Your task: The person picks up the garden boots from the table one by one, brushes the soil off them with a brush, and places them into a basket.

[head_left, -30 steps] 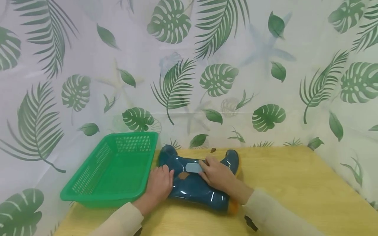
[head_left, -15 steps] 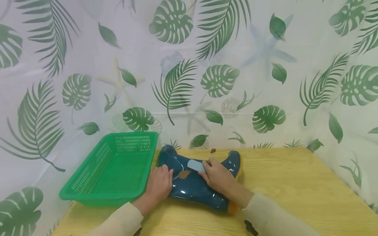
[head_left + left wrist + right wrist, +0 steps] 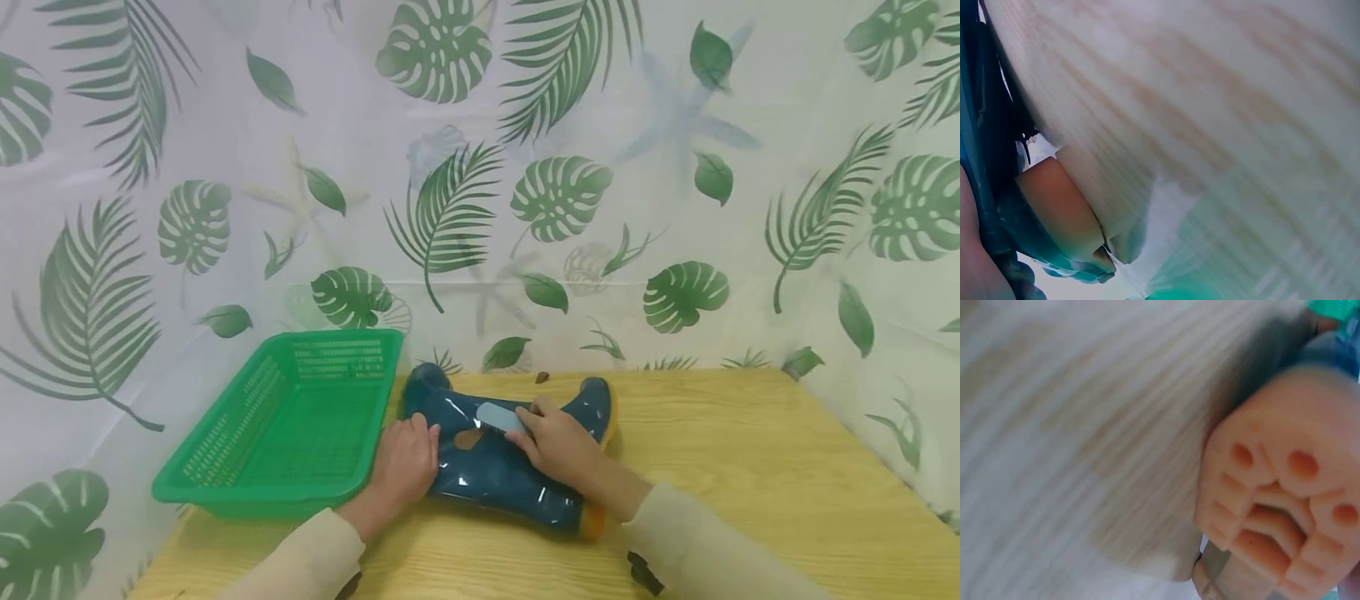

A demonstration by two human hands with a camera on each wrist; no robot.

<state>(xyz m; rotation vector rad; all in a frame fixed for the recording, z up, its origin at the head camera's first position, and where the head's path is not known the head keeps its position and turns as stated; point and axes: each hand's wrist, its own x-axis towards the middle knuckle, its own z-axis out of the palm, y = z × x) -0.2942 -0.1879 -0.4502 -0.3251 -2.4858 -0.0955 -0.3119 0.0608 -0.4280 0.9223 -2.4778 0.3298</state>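
Observation:
A glossy dark blue rubber boot (image 3: 517,483) lies on its side in the head view, its orange sole (image 3: 1266,506) facing right and its toe pointing to the back. My left hand (image 3: 407,458) grips its left end with curled fingers. In my right hand (image 3: 558,442) is a light blue brush (image 3: 497,417), its dark bristles down against the boot beside a tan patch (image 3: 468,439). A rounded blue part (image 3: 426,382) sticks out at the back left; whether it belongs to a second boot, I cannot tell. Blue and orange boot parts also fill the left wrist view's lower left.
A green plastic basket (image 3: 277,502) with slotted walls stands left of the boot, close to my left forearm. Under everything is a wood-grain table (image 3: 750,467), and a leaf-print sheet (image 3: 465,125) hangs behind its back edge. A small dark bit (image 3: 542,377) lies at that edge.
The brush has turned from nearly level to a slant and shifted slightly up and right along the boot with my right hand. My left hand keeps its grip in the same place.

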